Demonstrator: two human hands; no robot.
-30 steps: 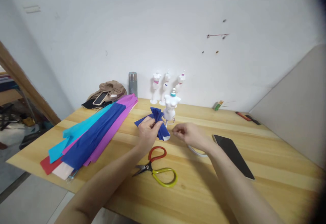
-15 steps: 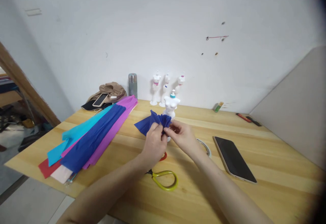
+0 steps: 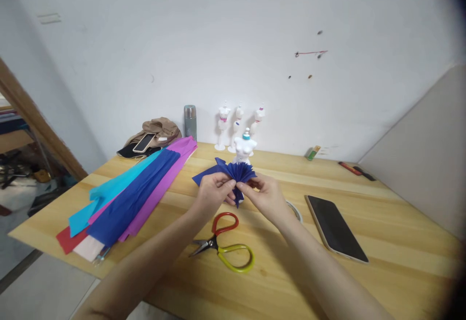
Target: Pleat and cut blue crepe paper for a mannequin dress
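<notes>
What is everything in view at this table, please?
Pleated sheet: 1, blue, centre
Mannequins: 4, white, centre and back
Scissors: 1, red, yellow, front
Sheets: several, multicoloured, left
Flask: 1, grey, back
Cloth: 1, brown, left
Phone: 1, black, left
Tablet: 1, black, right
Ring: 1, whitish, right
Small item: 1, green, right
Thin items: 2, red, black, right
Table: 1, yellowish, beneath
Left hand: 1, bare, on pleated sheet
Right hand: 1, bare, on pleated sheet
</notes>
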